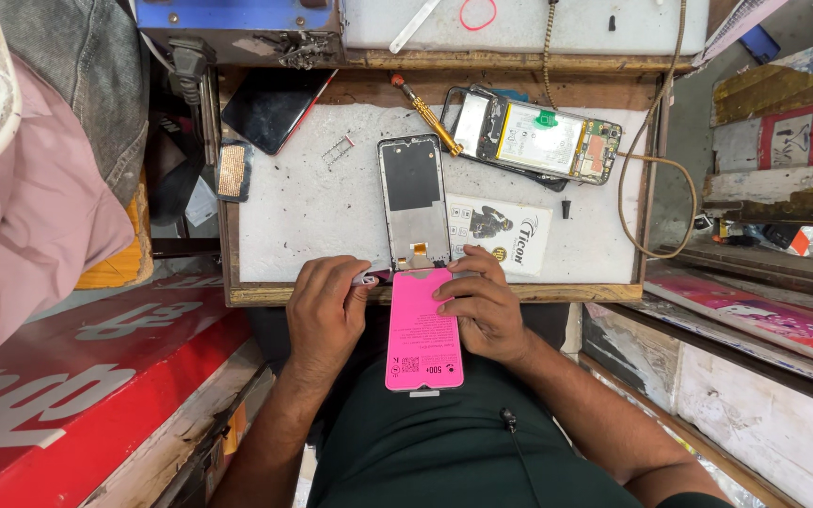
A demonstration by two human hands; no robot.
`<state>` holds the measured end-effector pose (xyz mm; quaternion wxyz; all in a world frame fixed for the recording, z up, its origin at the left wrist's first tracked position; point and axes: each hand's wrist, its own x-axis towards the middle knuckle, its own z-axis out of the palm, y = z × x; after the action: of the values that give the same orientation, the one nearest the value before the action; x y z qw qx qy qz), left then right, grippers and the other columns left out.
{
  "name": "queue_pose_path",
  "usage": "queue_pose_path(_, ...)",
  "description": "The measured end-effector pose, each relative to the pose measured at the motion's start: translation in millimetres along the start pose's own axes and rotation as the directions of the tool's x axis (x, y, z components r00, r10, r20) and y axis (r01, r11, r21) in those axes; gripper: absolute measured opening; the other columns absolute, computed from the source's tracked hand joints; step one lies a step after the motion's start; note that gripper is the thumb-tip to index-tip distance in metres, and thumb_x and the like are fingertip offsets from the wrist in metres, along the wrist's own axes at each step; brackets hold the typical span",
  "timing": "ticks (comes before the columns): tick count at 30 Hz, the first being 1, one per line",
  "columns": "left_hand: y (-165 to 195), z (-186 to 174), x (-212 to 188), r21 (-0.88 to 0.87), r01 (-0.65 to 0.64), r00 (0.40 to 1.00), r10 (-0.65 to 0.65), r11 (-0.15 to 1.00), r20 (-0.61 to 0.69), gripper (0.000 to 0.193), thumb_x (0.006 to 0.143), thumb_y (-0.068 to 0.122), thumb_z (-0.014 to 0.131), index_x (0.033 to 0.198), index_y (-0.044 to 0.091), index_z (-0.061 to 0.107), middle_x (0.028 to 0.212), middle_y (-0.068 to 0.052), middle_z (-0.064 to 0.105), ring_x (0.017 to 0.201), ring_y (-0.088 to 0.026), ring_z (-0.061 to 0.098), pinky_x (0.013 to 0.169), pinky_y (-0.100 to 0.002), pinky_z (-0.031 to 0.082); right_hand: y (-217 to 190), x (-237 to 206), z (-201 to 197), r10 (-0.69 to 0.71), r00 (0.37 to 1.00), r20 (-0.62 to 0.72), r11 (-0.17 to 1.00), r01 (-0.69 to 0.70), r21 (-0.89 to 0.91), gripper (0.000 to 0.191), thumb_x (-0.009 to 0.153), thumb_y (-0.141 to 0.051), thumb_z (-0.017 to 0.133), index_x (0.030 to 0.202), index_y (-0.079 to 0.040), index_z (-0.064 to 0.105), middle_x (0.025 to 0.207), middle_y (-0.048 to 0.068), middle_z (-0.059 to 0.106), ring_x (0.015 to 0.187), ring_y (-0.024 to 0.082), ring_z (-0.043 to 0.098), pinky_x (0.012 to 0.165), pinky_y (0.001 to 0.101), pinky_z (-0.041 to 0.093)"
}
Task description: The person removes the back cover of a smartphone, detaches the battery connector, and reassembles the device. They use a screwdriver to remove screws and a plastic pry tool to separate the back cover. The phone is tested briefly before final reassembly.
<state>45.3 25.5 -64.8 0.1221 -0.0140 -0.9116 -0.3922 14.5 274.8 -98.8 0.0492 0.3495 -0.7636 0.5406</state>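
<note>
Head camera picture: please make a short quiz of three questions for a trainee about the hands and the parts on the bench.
1. True or false: the right hand rests on the pink sheet.
2. Which tool lies beside the opened phone? A) screwdriver B) hammer C) scissors
3. What lies on the white mat directly above the pink sheet?

Key:
1. True.
2. A, the screwdriver with a yellow handle.
3. A phone frame, dark inside; the left hand is at its lower left corner.

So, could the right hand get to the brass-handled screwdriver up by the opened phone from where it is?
Probably yes. The right hand rests on the pink panel at the tray's near edge, and the screwdriver lies uncovered on the white mat. Only the flat phone frame lies between, low enough to reach over.
</note>
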Motion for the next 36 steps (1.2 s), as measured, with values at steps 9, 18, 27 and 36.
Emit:
queue_pose_path(9,-7.5,6.8,-1.1,0.040,0.009,1.000,-0.009,0.999,0.002,0.020,0.091,0.012,0.079,0.109,0.006,0.072,0.104,-0.008,0.073,0.100,-0.027,0.069,0.081,-0.037,0.058,2.5,-1.6,3.1,-0.009,1.000,-0.007,1.000,0.009,0.004,0.022,0.083,0.000,0.077,0.097,-0.015,0.069,0.107,0.001,0.074,0.126,0.028,0.059,0.123,0.0550,0.033)
queue_pose_path(18,-10.3,8.8,2.6,0.060,-0.015,1.000,0.015,0.998,0.002,0.018,0.091,0.009,0.077,0.108,0.006,0.072,0.101,-0.008,0.072,0.099,-0.026,0.069,0.081,-0.037,0.058,3.9,-2.1,2.0,-0.014,1.000,-0.005,1.000,0.014,0.010,0.022,0.082,0.002,0.075,0.095,-0.015,0.069,0.107,0.001,0.074,0.125,0.028,0.060,0.123,0.0556,0.033)
queue_pose_path(27,-5.2,1.3,5.1,0.030,-0.010,0.999,0.009,0.999,0.035,0.019,0.089,0.008,0.077,0.108,0.005,0.071,0.101,-0.009,0.071,0.097,-0.028,0.068,0.080,-0.039,0.058,2.7,-2.0,3.0,-0.002,1.000,-0.003,1.000,0.002,0.016,0.023,0.083,0.003,0.075,0.096,-0.015,0.070,0.107,0.001,0.074,0.124,0.028,0.060,0.123,0.0556,0.033)
queue_pose_path(36,-7.2,-4.0,3.4,0.008,-0.024,0.999,0.024,1.000,0.045,0.020,0.091,0.008,0.075,0.109,0.005,0.069,0.105,-0.012,0.071,0.100,-0.029,0.069,0.083,-0.041,0.058,3.3,-2.8,4.2,-0.001,1.000,-0.024,1.000,0.002,0.023,0.024,0.082,0.005,0.072,0.096,-0.014,0.070,0.107,0.001,0.074,0.126,0.030,0.059,0.125,0.0556,0.033)
